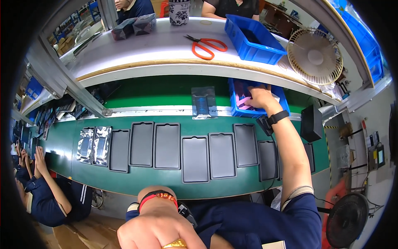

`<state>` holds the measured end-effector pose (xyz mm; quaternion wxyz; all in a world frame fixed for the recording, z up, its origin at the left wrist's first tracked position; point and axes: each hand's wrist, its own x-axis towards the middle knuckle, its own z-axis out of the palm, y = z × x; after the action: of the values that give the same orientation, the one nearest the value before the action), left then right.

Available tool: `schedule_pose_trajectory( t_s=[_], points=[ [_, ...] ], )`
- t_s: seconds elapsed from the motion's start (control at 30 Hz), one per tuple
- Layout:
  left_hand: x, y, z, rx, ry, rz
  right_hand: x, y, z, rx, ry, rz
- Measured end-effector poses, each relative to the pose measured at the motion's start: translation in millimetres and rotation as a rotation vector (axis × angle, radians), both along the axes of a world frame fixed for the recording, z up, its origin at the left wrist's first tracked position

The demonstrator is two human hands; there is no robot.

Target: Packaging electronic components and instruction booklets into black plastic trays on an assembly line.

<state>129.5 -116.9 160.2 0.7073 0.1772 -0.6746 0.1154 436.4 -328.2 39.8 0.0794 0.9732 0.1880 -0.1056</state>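
My right hand reaches under the shelf into a blue bin, its fingers bent down among pink and purplish pieces. The fingertips are partly hidden, and what they close on does not show. Close to the camera at the lower edge is my left hand, raised away from the table, with a red beaded bracelet and a gold ring. Its fingers run out of the picture. Several shallow dark grey trays lie in an uneven row on the green table, with two silver pouches at the row's left end.
A clear pouch with a dark flat item lies at the table's back rail. The shelf above holds red-handled scissors, another blue bin and a small fan. A black box stands right. A co-worker sits left.
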Motion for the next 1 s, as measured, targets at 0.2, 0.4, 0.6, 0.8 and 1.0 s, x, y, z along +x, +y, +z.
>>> schedule_pose_trajectory(
  t_s=[0.2, 0.4, 0.6, 0.8, 1.0],
  points=[
    [-10, 18, -23, 0.052, 0.08, 0.231, -13, 15, 4, -0.04, -0.057, 0.0],
    [-7, 32, -45, 0.109, 0.177, 0.384, 1, -6, -6, 0.214, -0.225, 0.096],
    [-23, 34, -76, 0.084, 0.488, 0.558, 6, 22, -2, 0.034, -0.05, 0.234],
    [-33, 40, -90, 0.11, 0.652, 0.675, 9, 22, -11, 0.068, -0.034, 0.216],
    [-26, 38, -97, 0.155, 0.73, 0.68, 8, 8, -13, 0.219, -0.13, 0.317]
  ],
)
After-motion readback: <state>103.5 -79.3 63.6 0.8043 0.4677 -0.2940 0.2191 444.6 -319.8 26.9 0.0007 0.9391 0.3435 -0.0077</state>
